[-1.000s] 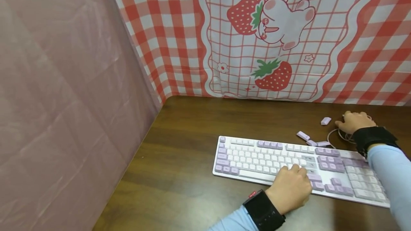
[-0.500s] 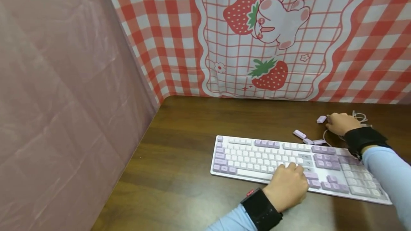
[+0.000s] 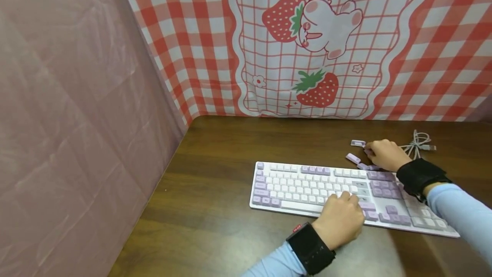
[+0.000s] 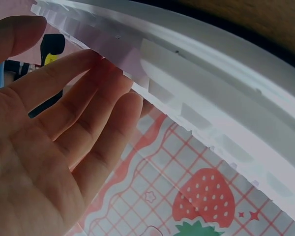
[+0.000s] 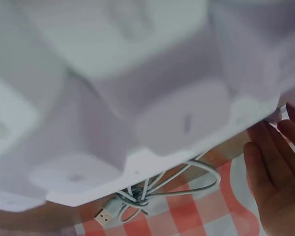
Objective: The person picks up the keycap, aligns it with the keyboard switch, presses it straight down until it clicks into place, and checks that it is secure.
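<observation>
A white and purple keyboard [image 3: 303,187] lies on the wooden table. My left hand [image 3: 342,221] rests at its front edge; in the left wrist view the fingers of this hand [image 4: 73,118] are nearly straight, tips against the keys. Behind the keyboard, my right hand [image 3: 386,155] pinches a small purple keycap [image 3: 367,151] between thumb and fingers; the right wrist view shows a bit of that keycap [image 5: 274,116] by the fingertips. Just left of it lies another keycap [image 3: 358,143], seemingly on its side. More loose keycaps [image 3: 352,158] lie along the keyboard's back edge, partly hidden by the hand.
A coiled pale cable [image 3: 417,144] with a USB plug [image 5: 103,216] lies behind the keyboard, right of my right hand. A red checked cloth [image 3: 215,54] with strawberries hangs at the table's back. Pink fabric [image 3: 77,119] hangs along the left side.
My right hand has moved left from the cable to the loose keycaps. One loose keycap has shifted left and turned over. My left hand stays on the keyboard. The view has drifted slightly right.
</observation>
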`<state>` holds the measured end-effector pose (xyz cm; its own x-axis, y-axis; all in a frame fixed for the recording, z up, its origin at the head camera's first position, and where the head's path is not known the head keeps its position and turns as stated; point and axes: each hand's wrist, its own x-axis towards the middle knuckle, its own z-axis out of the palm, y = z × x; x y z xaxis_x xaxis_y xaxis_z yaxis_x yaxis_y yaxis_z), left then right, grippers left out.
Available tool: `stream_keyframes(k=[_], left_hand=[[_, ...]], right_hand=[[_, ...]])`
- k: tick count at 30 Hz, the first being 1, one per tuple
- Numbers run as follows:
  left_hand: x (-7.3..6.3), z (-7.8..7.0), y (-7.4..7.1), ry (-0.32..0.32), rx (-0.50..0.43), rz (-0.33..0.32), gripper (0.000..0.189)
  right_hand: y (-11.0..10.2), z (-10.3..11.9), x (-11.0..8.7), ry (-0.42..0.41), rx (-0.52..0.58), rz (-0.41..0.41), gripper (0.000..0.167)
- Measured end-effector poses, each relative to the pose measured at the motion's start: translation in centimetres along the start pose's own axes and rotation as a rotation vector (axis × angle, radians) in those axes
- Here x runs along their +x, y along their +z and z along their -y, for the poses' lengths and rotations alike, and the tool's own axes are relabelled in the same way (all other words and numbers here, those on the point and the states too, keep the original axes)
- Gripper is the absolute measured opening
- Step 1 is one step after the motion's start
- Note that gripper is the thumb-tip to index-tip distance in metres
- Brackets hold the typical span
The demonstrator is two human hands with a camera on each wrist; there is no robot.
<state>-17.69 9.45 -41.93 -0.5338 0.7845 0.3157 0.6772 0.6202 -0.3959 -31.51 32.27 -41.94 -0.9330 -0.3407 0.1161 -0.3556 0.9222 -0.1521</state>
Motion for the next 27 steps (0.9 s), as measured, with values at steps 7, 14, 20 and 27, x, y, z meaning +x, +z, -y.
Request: stream_keyframes(k=[7, 14, 20, 27], left_hand=[[0.0, -0.1, 0.0, -0.009, 0.008, -0.010, 0.014], [0.0, -0.2, 0.0, -0.012, 0.002, -0.005, 0.014], [0.0, -0.1, 0.1, -0.012, -0.012, -0.005, 0.015], [0.0, 0.0, -0.2, -0.006, -0.037, 0.006, 0.014]], right_hand=[[-0.2, 0.7, -0.8, 0.029, 0.032, -0.016, 0.016], [-0.2, 0.7, -1.1, 0.069, 0.068, 0.003, 0.025], [-0.1, 1.0, -1.3, 0.079, 0.035, 0.002, 0.023], [-1.0, 1.6, -2.6, 0.017, 0.079, -0.112, 0.020]])
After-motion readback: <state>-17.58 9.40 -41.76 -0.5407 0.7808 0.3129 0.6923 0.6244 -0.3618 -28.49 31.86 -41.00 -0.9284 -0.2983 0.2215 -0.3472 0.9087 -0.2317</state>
